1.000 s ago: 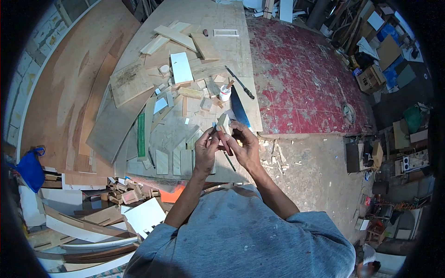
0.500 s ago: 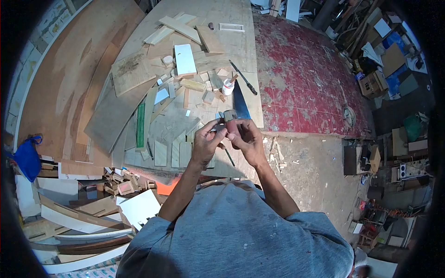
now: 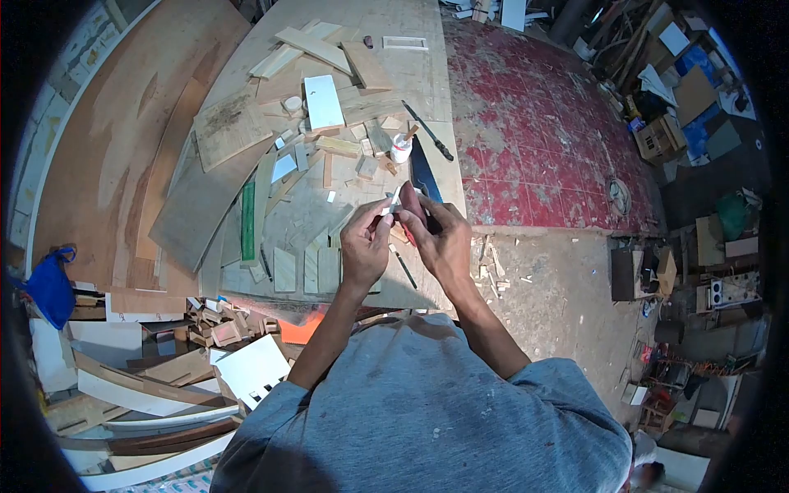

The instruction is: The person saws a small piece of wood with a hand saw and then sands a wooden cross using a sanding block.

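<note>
Above the near part of the workbench (image 3: pixel 283 218), my two hands meet at fingertip height. My left hand (image 3: pixel 364 246) is closed, pinching a small pale wood piece (image 3: pixel 395 199). Folded reddish-brown sandpaper (image 3: pixel 412 202) stands up between the fingers of my right hand (image 3: pixel 445 244), close against the pale piece. My fingers hide the lower parts of both. Just beyond my hands stands a white glue bottle (image 3: pixel 401 150) with a brown stick in it. A dark slim pencil-like tool (image 3: pixel 405 269) lies below them on the bench.
Wood offcuts (image 3: pixel 366 167) and a white board (image 3: pixel 324 103) are scattered over the bench. A black-handled saw or knife (image 3: pixel 429 131) lies near its right edge. At left lean a large plywood sheet (image 3: pixel 107 148) and a green strip (image 3: pixel 248 222). Red tiled flooring (image 3: pixel 542 123) lies right.
My hands have turned the sandpaper from facing me to a steeper, edge-on tilt. The small pale wood piece now shows between my fingers. The view has shifted slightly.
</note>
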The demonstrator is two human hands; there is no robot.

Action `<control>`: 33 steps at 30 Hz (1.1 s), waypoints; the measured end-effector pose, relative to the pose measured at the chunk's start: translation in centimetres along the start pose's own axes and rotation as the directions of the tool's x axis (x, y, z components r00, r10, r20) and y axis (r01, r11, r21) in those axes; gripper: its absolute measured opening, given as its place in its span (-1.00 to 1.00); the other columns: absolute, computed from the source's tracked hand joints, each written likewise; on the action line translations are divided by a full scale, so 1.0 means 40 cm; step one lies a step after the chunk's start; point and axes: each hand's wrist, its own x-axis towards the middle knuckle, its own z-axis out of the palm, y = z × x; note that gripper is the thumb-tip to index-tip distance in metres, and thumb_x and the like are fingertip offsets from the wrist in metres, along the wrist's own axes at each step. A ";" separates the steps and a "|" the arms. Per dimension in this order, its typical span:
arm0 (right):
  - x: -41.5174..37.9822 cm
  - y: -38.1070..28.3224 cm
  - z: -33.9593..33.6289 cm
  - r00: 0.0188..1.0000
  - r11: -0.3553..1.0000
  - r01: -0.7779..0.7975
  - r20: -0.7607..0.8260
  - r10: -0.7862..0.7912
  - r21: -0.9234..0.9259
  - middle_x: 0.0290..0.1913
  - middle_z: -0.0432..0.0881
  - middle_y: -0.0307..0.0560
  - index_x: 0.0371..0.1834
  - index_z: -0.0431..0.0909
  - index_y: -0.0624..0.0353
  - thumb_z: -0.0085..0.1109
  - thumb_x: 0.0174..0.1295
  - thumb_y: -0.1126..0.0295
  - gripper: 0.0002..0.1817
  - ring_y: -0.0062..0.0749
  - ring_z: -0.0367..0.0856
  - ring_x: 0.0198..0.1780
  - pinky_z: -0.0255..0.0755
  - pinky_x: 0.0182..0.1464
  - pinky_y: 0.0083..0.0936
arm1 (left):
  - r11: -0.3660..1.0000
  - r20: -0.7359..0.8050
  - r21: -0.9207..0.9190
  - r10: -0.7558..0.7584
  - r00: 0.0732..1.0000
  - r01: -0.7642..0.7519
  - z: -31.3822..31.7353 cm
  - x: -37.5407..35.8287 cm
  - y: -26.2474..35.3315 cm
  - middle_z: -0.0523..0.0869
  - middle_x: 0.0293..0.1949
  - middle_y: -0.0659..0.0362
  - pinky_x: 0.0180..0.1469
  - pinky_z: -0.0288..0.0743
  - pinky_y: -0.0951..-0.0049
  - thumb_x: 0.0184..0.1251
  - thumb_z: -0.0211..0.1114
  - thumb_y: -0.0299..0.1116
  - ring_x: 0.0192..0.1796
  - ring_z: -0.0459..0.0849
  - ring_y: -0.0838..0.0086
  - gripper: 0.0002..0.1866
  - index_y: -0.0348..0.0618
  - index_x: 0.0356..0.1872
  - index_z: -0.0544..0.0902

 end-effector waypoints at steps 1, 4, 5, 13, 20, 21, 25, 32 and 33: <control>-0.001 -0.001 0.003 1.000 1.000 -0.001 -0.006 0.001 0.000 -0.26 0.71 0.21 0.08 0.73 0.28 0.44 0.25 0.12 -0.52 -0.05 0.69 -0.29 0.54 -0.21 -0.27 | 1.000 0.005 -0.001 0.003 1.000 -0.003 0.007 0.000 0.001 0.72 0.00 0.00 -0.09 0.61 0.53 0.52 0.18 -0.57 -0.08 0.73 0.57 -0.76 -0.47 0.10 0.61; -0.005 0.001 0.014 0.999 0.999 -0.028 -0.020 0.029 0.035 -0.26 0.71 0.21 0.11 0.72 0.28 0.40 0.27 0.14 -0.52 -0.06 0.67 -0.29 0.52 -0.20 -0.25 | 0.977 -0.081 -0.179 -0.128 0.988 0.112 0.013 -0.004 0.007 0.74 -0.07 0.04 -0.09 0.61 0.56 0.47 0.23 -0.62 -0.11 0.74 0.56 -0.79 -0.46 0.05 0.66; -0.005 0.004 0.016 0.999 0.998 -0.047 -0.013 0.047 0.034 -0.26 0.70 0.23 0.12 0.72 0.28 0.37 0.29 0.15 -0.53 -0.04 0.68 -0.28 0.52 -0.17 -0.24 | 0.980 -0.090 -0.180 -0.102 0.991 0.084 0.012 -0.002 0.009 0.75 -0.09 0.06 -0.04 0.60 0.55 0.46 0.23 -0.64 -0.10 0.74 0.55 -0.78 -0.43 0.06 0.66; 0.006 -0.008 -0.006 0.969 0.981 -0.182 0.179 0.168 0.062 -0.22 0.70 0.30 0.13 0.71 0.28 0.26 0.34 0.17 -0.56 0.04 0.72 -0.20 0.53 -0.07 -0.21 | 0.999 -0.113 0.041 0.008 0.994 -0.003 0.009 0.005 0.006 0.77 -0.16 0.09 -0.10 0.59 0.54 0.38 0.31 -0.67 -0.17 0.74 0.54 -0.80 -0.37 -0.02 0.71; 0.001 0.005 0.023 0.992 0.996 -0.068 0.113 0.061 0.065 -0.25 0.70 0.31 0.08 0.71 0.29 0.27 0.34 0.25 -0.62 0.08 0.69 -0.24 0.51 -0.13 -0.14 | 0.936 -0.092 0.259 0.270 0.958 -0.238 0.008 0.010 0.013 0.79 -0.21 0.01 -0.17 0.60 0.50 0.30 0.33 -0.71 -0.22 0.76 0.44 -0.79 -0.40 -0.06 0.73; 0.000 0.004 0.033 0.999 0.998 0.007 0.053 -0.010 0.054 -0.27 0.70 0.30 0.09 0.71 0.29 0.28 0.34 0.26 -0.63 0.05 0.68 -0.28 0.51 -0.16 -0.15 | 0.931 -0.111 0.272 0.280 0.953 -0.242 0.006 0.012 0.011 0.79 -0.21 0.00 -0.18 0.60 0.49 0.29 0.34 -0.71 -0.23 0.77 0.42 -0.79 -0.40 -0.07 0.74; -0.022 0.000 0.020 0.997 0.995 -0.070 0.050 0.066 0.078 -0.36 0.66 0.26 0.04 0.75 0.28 0.35 0.30 0.25 -0.63 -0.03 0.67 -0.33 0.51 -0.22 -0.23 | 0.954 -0.109 0.229 0.225 0.968 -0.196 0.007 -0.007 0.020 0.79 -0.25 0.04 -0.21 0.58 0.50 0.30 0.34 -0.70 -0.25 0.76 0.45 -0.80 -0.37 -0.08 0.74; 0.017 0.022 0.057 1.000 0.997 -0.004 0.003 0.004 0.071 -0.32 0.66 0.29 0.00 0.76 0.29 0.39 0.28 0.25 -0.65 0.00 0.65 -0.36 0.49 -0.26 -0.21 | 0.955 -0.106 0.207 0.238 0.965 -0.213 0.015 0.013 -0.002 0.74 -0.31 0.10 -0.28 0.52 0.55 0.32 0.31 -0.70 -0.33 0.69 0.55 -0.81 -0.38 -0.07 0.72; 0.022 0.019 0.056 1.000 0.998 -0.019 0.009 0.019 0.064 -0.31 0.66 0.30 0.00 0.76 0.29 0.39 0.28 0.26 -0.65 0.01 0.66 -0.34 0.51 -0.24 -0.21 | 0.957 -0.104 0.201 0.235 0.966 -0.211 0.019 0.010 -0.002 0.74 -0.31 0.10 -0.28 0.52 0.55 0.32 0.31 -0.70 -0.33 0.69 0.55 -0.81 -0.38 -0.07 0.72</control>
